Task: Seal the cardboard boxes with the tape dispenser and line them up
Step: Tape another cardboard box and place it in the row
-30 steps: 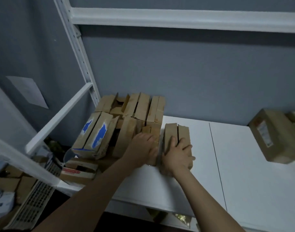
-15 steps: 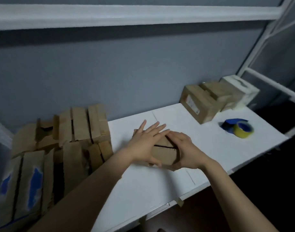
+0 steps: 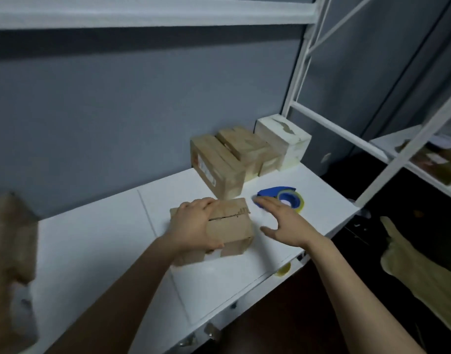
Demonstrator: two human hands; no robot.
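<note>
The left hand (image 3: 193, 226) grasps the small brown cardboard box (image 3: 232, 227), its seam untaped. The released, empty right hand (image 3: 283, 223) probably must next take the blue plastic tape dispenser (image 3: 271, 192) at two o'clock.

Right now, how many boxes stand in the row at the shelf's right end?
3: a labelled brown box nearest, a second brown box behind it, a white box farthest; others may be hidden.

Cardboard stack (image 3: 12, 251): blurred, cut by left edge. Box label (image 3: 206, 171): print too small to read. Tape dispenser (image 3: 275, 192): near end hidden behind right hand (image 3: 283, 223) (fingers outstretched). Yellowish object (image 3: 423, 272), right edge: unidentifiable.
</note>
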